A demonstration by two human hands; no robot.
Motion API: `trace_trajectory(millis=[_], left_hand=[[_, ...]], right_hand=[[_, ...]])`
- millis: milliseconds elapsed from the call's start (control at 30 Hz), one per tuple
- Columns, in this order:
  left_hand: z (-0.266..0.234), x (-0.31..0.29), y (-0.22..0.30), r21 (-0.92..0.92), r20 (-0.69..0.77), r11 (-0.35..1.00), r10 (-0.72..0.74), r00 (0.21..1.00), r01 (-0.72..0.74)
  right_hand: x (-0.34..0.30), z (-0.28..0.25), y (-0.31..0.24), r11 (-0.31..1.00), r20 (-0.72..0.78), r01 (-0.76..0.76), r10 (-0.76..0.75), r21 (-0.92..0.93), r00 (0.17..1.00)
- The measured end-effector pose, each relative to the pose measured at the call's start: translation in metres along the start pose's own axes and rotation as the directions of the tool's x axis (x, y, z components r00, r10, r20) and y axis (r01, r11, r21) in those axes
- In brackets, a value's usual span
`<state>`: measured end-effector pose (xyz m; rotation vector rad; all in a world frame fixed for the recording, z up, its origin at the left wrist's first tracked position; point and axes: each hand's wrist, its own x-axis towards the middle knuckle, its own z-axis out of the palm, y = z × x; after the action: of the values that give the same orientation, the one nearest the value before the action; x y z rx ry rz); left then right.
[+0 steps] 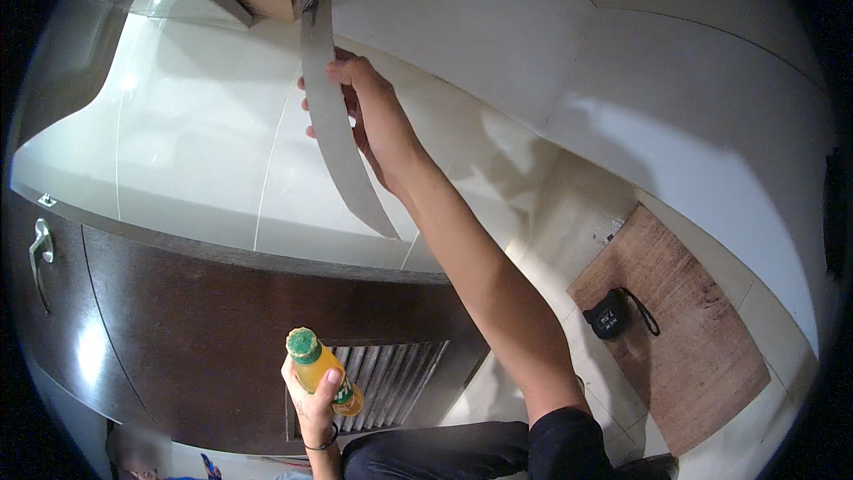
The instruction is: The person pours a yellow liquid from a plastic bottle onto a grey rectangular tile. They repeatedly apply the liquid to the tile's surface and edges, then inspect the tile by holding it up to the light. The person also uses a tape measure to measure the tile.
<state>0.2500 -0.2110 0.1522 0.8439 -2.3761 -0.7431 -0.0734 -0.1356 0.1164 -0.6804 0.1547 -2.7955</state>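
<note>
My right hand (369,102) is raised and closed on a long, thin, pale grey strip (333,133). The strip hangs at a slant, bowed slightly, with a dark, jagged mark at its upper tip. Thumb and fingers pinch it from its right edge, and some fingertips show beyond its left edge. Lower down, my left hand (306,400) is wrapped round a small plastic bottle (324,373) of yellow-orange liquid. Its green cap is crusted with something pale. The bottle leans in the hand, cap toward the upper left.
A dark brown door panel (204,329) with a metal handle (41,253) and a louvred vent (395,382) lies along the left. On the right, a black tape measure (607,316) rests on a brown wooden board (675,329). Part of another person (138,458) shows bottom left.
</note>
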Motion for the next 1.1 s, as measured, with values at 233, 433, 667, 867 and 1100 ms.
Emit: trace_trajectory(millis=[233, 433, 667, 867, 1100], left_hand=[[-0.004, -0.006, -0.002, -0.138, 0.013, 0.985, 0.103, 0.995, -0.101], [0.0, -0.003, 0.003, -0.105, 0.014, 0.989, 0.108, 0.994, -0.106], [0.003, -0.005, 0.006, -0.125, 0.018, 0.986, 0.116, 0.993, -0.112], [-0.003, -0.003, 0.0, -0.174, 0.041, 0.978, 0.126, 0.991, -0.117], [-0.003, -0.002, 0.001, -0.176, 0.091, 0.976, 0.143, 0.985, -0.126]], right_hand=[[0.002, -0.001, 0.005, 0.993, -0.035, 0.1, -0.102, -0.058, 0.994], [-0.014, 0.007, -0.008, 0.974, 0.0, 0.207, -0.208, -0.095, 0.978], [-0.028, 0.016, -0.008, 0.976, -0.066, 0.192, -0.2, -0.1, 0.978], [-0.013, 0.009, 0.002, 0.995, -0.052, 0.104, -0.103, 0.006, 0.993], [0.013, -0.001, 0.016, 1.0, 0.011, 0.013, -0.013, 0.009, 1.0]])
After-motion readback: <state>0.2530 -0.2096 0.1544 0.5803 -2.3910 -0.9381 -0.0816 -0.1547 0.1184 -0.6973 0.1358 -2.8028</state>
